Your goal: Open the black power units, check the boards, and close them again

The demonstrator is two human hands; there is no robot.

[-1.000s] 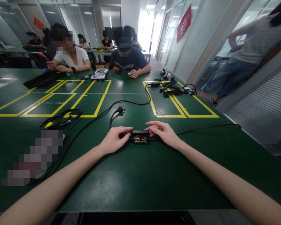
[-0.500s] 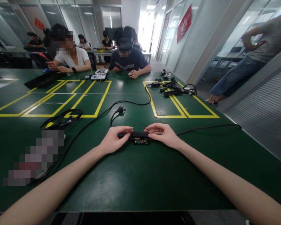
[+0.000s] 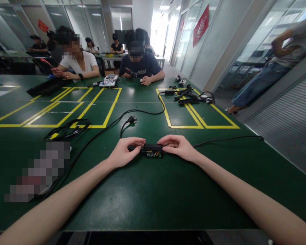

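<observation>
A black power adapter casing (image 3: 153,147) lies between my hands, its near side open on a green circuit board (image 3: 151,154) with a yellow-ringed coil. My left hand (image 3: 126,151) pinches the casing's left end, fingers over the top and thumb in front. At the right end my right hand (image 3: 180,148) grips in the same way, thumb against the near face. A cord with a black plug (image 3: 132,119) runs out from behind my left hand. Another black cable (image 3: 226,138) leads off to the right from beside my right hand.
A coiled black cable (image 3: 67,130) and a blurred flat object (image 3: 40,172) lie at left. A long cord (image 3: 117,119) crosses the green table (image 3: 148,200). More adapters and cables (image 3: 191,97) are heaped at far right. Two people sit opposite; another person (image 3: 267,71) stands at right.
The fingers of my left hand have shifted slightly right along the casing. The standing person at right has moved a little to the right.
</observation>
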